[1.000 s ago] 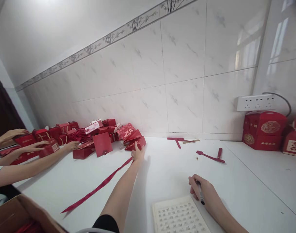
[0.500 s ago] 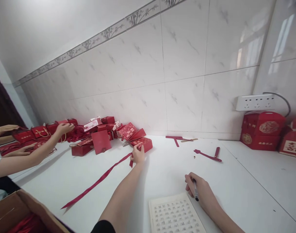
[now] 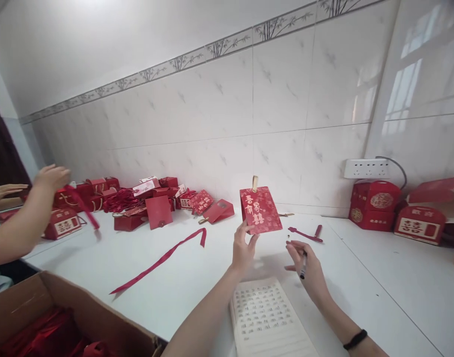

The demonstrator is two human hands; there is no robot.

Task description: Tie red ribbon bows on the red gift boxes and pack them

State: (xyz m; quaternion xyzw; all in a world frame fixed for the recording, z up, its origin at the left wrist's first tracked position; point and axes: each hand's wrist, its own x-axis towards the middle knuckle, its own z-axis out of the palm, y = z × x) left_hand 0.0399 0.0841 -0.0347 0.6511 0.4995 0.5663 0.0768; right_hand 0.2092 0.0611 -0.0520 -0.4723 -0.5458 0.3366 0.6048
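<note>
One red bag [image 3: 263, 213] I watch, left fingers [image 3: 240, 235] pinching lower edge; right fingers [image 3: 294, 248] grip pen [image 3: 304, 266]. Weak pinch could drop bag to surface [image 3: 175, 282].

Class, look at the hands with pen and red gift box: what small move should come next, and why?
Perhaps bring the right hand across to steady the red gift box at its lower right corner: only the left hand holds it up, near its lower left corner. The right hand is close by, with a pen in its grasp.
</note>
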